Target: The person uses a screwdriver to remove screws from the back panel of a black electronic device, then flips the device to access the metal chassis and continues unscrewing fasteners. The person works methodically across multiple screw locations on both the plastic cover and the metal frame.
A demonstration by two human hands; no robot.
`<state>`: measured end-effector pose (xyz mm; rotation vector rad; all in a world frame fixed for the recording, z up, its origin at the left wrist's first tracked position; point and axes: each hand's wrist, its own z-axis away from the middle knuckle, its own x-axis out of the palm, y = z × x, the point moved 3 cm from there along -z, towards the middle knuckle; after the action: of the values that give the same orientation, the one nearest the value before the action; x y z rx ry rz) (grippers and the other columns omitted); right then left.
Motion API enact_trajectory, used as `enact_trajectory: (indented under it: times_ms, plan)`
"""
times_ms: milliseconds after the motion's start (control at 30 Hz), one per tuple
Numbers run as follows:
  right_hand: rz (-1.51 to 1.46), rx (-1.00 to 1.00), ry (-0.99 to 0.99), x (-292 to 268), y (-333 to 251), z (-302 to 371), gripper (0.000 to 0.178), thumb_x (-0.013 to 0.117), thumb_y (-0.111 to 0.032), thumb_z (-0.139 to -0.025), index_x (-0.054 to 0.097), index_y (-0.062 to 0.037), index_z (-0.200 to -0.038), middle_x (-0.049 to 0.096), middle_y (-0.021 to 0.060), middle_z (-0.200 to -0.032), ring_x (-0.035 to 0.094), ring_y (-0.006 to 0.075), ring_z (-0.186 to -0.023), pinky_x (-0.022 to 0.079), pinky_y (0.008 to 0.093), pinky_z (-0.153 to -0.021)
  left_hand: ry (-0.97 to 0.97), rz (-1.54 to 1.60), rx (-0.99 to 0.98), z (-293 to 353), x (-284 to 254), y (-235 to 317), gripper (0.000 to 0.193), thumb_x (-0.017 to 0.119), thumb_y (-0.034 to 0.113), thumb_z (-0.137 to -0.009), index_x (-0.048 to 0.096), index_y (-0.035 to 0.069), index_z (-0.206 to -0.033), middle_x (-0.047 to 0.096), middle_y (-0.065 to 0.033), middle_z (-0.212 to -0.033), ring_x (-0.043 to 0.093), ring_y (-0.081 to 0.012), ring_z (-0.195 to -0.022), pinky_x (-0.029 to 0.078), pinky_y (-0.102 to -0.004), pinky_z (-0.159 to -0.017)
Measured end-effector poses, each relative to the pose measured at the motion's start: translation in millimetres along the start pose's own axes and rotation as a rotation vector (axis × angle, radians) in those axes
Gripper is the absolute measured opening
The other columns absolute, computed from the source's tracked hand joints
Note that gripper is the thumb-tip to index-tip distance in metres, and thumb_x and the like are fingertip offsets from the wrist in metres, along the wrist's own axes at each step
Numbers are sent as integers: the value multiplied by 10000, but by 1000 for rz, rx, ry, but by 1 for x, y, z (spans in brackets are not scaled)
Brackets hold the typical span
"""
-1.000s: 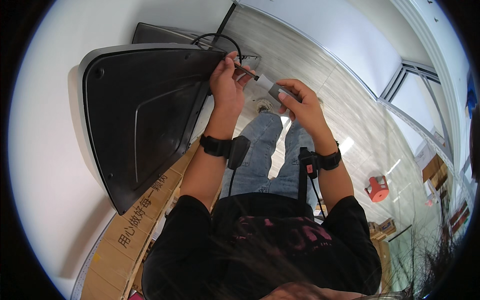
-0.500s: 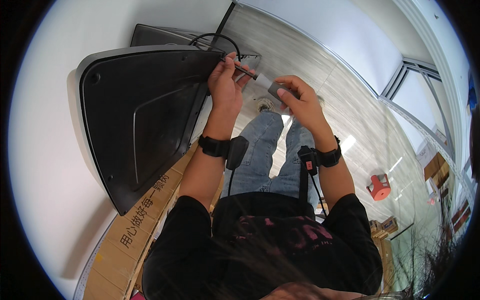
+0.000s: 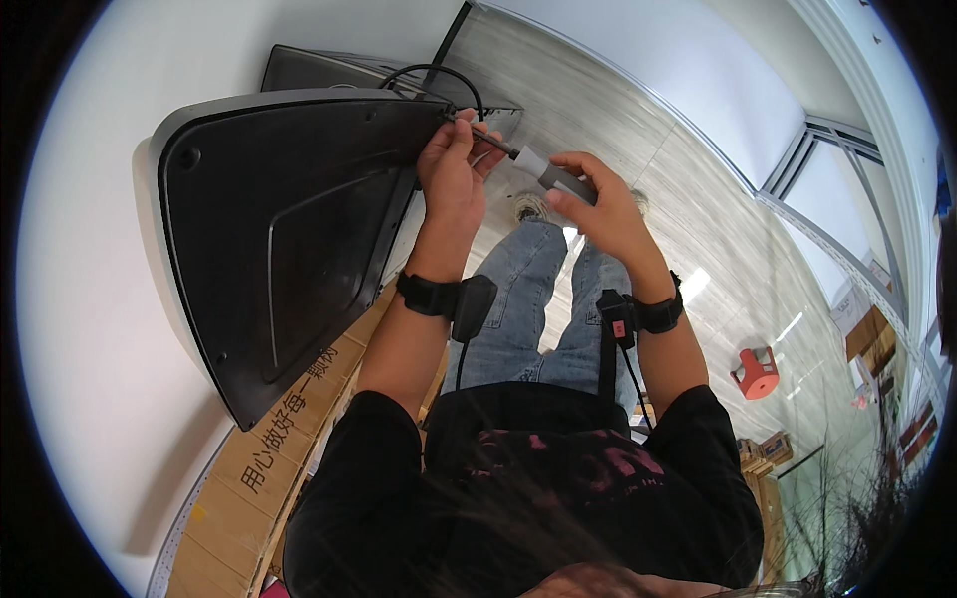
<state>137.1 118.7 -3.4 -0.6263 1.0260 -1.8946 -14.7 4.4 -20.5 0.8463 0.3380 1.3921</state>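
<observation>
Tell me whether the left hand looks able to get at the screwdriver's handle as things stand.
Probably yes: the left hand is close by, near the shaft, and nothing visible blocks the handle's pale front end; the right hand holds the grey rear part.

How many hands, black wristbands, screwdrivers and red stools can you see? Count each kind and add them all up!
Hands: 2 (left hand, right hand)
Black wristbands: 2 (left wristband, right wristband)
Screwdrivers: 1 (grey-handled screwdriver)
Red stools: 1 (small red stool)
Total: 6
</observation>
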Motion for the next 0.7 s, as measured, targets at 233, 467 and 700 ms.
enact_trajectory:
  times_ms: [233, 467, 700]
  plan:
    - [90, -155, 74, 4, 3, 0, 379, 714, -91, -722, 597, -75, -1082, 562, 108, -958, 574, 241, -894, 468, 331, -774, -36, 83, -40, 1, 3, 2, 162, 570, 208, -927, 576, 70, -1013, 593, -33, -857, 618, -184, -807, 542, -369, -733]
    - [183, -276, 138, 6, 2, 2, 395, 718, -78, -715, 589, -78, -1088, 556, 106, -964, 575, 250, -901, 468, 330, -781, -35, 70, -56, -2, 0, -4, 140, 576, 214, -924, 566, 81, -966, 596, -26, -855, 612, -174, -818, 540, -376, -742]
    - [14, -51, 23, 6, 18, -5, 428, 682, -20, -744, 558, -62, -1152, 568, 95, -1031, 563, 207, -947, 447, 308, -836, -17, 71, -26, 0, 5, -3, 143, 562, 211, -931, 563, 75, -975, 601, -37, -875, 607, -172, -823, 534, -380, -755]
